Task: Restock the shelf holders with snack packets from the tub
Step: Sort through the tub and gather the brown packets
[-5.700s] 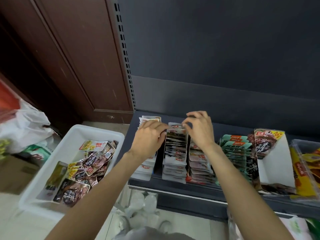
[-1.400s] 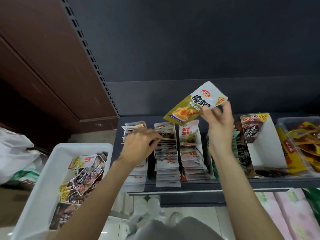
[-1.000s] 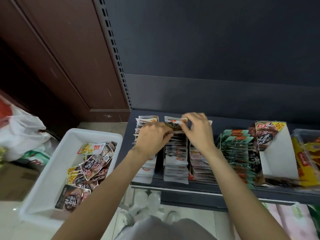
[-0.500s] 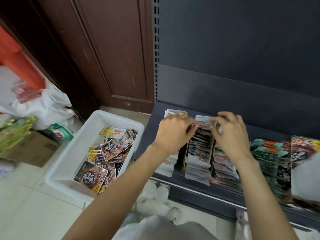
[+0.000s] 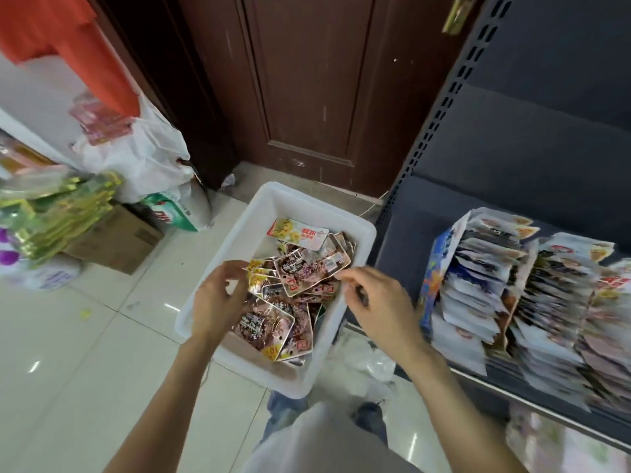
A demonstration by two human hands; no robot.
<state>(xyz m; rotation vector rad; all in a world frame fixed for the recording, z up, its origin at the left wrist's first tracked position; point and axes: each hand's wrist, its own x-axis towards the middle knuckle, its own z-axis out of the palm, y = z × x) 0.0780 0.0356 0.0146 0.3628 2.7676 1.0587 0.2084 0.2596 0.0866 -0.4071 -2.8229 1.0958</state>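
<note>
1. Hovering over the white tub (image 5: 239,247) on the floor, both hands are among the snack packets (image 5: 300,285) heaped inside.
2. Left hand (image 5: 216,302): fingers loosely curled and partly spread near a yellow-cornered packet; whether they grip it, I cannot tell.
3. Right hand (image 5: 379,302): thumb and forefinger nearly pinched at the edge of a brown packet (image 5: 312,273); actual hold unclear.
4. Shelf holders (image 5: 512,302) stand to the right on the dark shelf (image 5: 396,240), packed with upright packets, blurred.
</note>
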